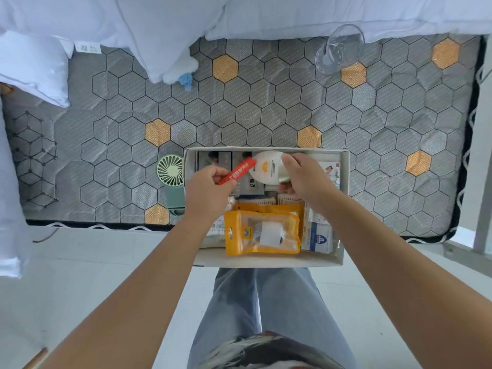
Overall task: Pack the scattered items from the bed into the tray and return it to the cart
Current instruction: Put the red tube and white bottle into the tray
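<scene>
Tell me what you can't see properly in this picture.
Head view only:
- the cart: outside the frame.
- the red tube: print too small to read; the left hand covers its lower end.
- the white bottle: the right hand covers part.
- the green fan: the tray wall hides its right edge.

Over the tray (345, 166) at the mattress (266, 107) edge, the left hand (207, 193) pinched a red tube (237, 171) and the right hand (303, 174) gripped a white bottle (267, 166); a yellow pouch (262, 233) lay inside, a green fan (170, 170) just beside the tray's left wall, a clear glass (339, 49) well apart
</scene>
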`<state>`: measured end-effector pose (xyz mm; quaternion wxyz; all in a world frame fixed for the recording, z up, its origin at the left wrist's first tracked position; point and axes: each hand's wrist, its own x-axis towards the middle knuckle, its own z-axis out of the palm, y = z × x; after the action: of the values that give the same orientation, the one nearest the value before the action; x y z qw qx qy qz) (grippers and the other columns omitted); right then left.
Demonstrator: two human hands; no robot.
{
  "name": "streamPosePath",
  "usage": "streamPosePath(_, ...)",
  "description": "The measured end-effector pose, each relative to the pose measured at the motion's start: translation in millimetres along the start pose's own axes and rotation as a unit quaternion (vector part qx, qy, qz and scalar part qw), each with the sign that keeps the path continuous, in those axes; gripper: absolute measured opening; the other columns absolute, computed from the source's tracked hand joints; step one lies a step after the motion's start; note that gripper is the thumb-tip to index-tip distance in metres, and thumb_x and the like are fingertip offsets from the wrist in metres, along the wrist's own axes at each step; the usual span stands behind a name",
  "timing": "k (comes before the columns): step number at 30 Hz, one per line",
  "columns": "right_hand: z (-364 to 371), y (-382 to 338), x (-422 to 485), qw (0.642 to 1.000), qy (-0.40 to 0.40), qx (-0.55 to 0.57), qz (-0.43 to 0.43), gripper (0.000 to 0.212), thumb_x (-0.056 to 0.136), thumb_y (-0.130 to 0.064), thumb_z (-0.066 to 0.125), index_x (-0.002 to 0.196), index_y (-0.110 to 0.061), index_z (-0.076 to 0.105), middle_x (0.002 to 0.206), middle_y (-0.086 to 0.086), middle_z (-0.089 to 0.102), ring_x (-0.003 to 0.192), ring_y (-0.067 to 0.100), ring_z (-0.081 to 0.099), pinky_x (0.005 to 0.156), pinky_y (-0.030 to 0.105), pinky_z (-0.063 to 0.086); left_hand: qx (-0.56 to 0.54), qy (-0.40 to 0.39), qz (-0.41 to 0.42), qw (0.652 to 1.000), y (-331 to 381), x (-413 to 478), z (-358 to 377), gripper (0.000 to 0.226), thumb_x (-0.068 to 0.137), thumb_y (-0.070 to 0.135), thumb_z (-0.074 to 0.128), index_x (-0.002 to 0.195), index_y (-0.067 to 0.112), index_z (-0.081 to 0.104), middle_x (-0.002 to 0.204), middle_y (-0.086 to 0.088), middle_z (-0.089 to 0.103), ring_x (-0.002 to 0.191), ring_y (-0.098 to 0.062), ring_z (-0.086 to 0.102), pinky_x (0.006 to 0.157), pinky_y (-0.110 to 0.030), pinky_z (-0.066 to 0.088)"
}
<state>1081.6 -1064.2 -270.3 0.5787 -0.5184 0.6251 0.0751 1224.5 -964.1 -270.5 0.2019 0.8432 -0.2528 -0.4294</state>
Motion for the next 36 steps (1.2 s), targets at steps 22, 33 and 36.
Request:
streamPosePath(22, 43, 15, -10, 0.983, 0.119, -0.116, -0.073, 0.063, 0.088, -0.011, 0.051, 0.142, -0.012, 0.018, 0.149, 0.011, 0.011, 0.117, 0.027, 0.042, 0.082, 0.027, 0.039, 0.425, -0.109, 0.115, 0.891, -9, 11, 20, 0.069, 0.089, 0.02, 0.048, 0.146, 0.008, 0.011, 0.151, -0.013, 0.016, 0.14, -0.032, 0.018, 0.112, -0.044, 0.025)
streamPosePath(33, 39, 29, -2, 0.793, -0.003, -0.564, -0.231, 0.067, 0.085, -0.027, 0.056, 0.144, -0.017, 0.026, 0.153, 0.013, 0.02, 0.139, 0.036, 0.021, 0.107, 0.051, 0.028, 0.437, -0.099, 0.105, 0.888, -3, 9, 25, 0.065, 0.092, 0.021, 0.039, 0.148, 0.013, 0.008, 0.154, -0.018, 0.01, 0.141, -0.036, 0.012, 0.111, -0.048, 0.021)
streamPosePath(36, 32, 25, -4, 0.807, 0.024, -0.556, -0.199, 0.066, 0.089, -0.03, 0.049, 0.146, -0.015, 0.019, 0.155, 0.014, 0.015, 0.138, 0.039, 0.019, 0.107, 0.052, 0.025, 0.471, -0.095, 0.122, 0.869, 0, 6, 28, 0.065, 0.091, 0.023, 0.04, 0.147, 0.011, 0.01, 0.153, -0.021, 0.01, 0.142, -0.037, 0.007, 0.111, -0.049, 0.019)
